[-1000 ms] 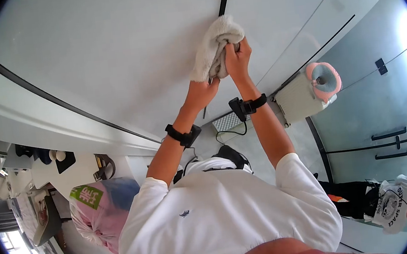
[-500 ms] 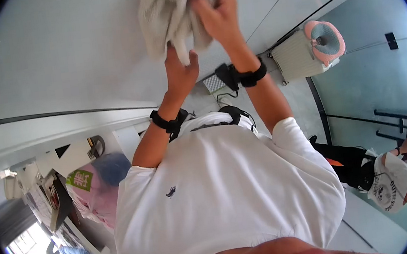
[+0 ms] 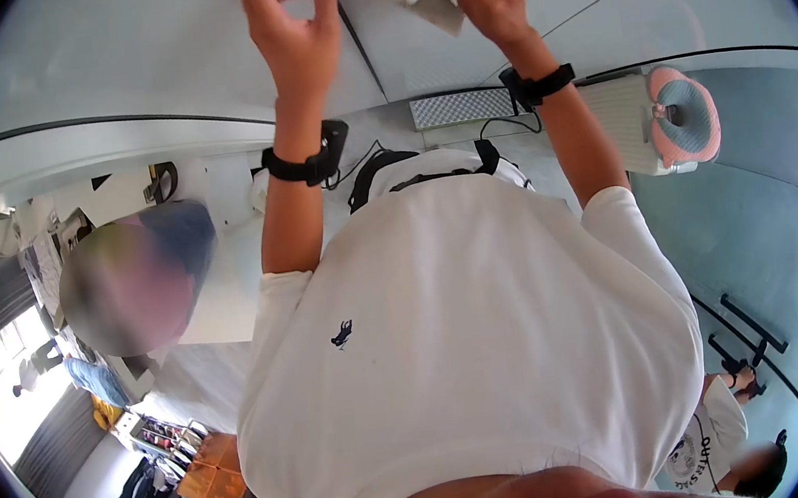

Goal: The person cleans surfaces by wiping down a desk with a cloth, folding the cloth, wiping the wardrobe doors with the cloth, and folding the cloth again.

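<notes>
At the top of the view, my right hand [image 3: 495, 4] is on a bunched, ribbed beige cloth [image 3: 436, 11], which is cut off by the top edge. Its fingers are bent against the fabric, and part of the cloth hangs below them. My left hand [image 3: 295, 44] is raised to the left, apart from the cloth. Its thumb and fingers are spread and curved, with nothing plainly between them. The thumb tip lies close to a dark seam in the white panel [image 3: 151, 61]. A black band with a small device sits on each wrist.
A pale suitcase [image 3: 624, 130] with a pink and grey neck pillow [image 3: 684, 116] stands right. Another person [image 3: 716, 439] is at the lower right, by frosted glass doors [image 3: 740, 220]. At left are a blurred pink and blue bag [image 3: 142, 278] and orange boxes [image 3: 213, 477].
My left hand has let go of the cloth and moved up and left. My right hand has moved right with the cloth. The view has shifted, and the dark panel seam now shows between my hands.
</notes>
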Action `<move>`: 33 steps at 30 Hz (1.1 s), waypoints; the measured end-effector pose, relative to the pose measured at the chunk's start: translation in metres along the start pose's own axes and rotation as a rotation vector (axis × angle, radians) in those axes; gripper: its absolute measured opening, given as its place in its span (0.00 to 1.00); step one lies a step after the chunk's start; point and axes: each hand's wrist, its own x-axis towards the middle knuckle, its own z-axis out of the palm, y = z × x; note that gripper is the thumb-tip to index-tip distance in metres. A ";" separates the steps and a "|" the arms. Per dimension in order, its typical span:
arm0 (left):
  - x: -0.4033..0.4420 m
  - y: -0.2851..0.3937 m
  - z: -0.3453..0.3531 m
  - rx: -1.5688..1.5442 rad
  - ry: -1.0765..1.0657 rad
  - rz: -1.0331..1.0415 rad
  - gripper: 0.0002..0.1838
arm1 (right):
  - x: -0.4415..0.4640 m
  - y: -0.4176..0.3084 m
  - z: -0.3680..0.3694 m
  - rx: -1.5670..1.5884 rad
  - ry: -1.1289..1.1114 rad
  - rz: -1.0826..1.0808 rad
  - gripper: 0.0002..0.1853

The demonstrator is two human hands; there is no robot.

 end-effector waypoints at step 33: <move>0.113 -0.002 0.042 0.628 0.545 0.740 0.25 | -0.223 0.123 -0.041 0.350 -0.269 0.951 0.22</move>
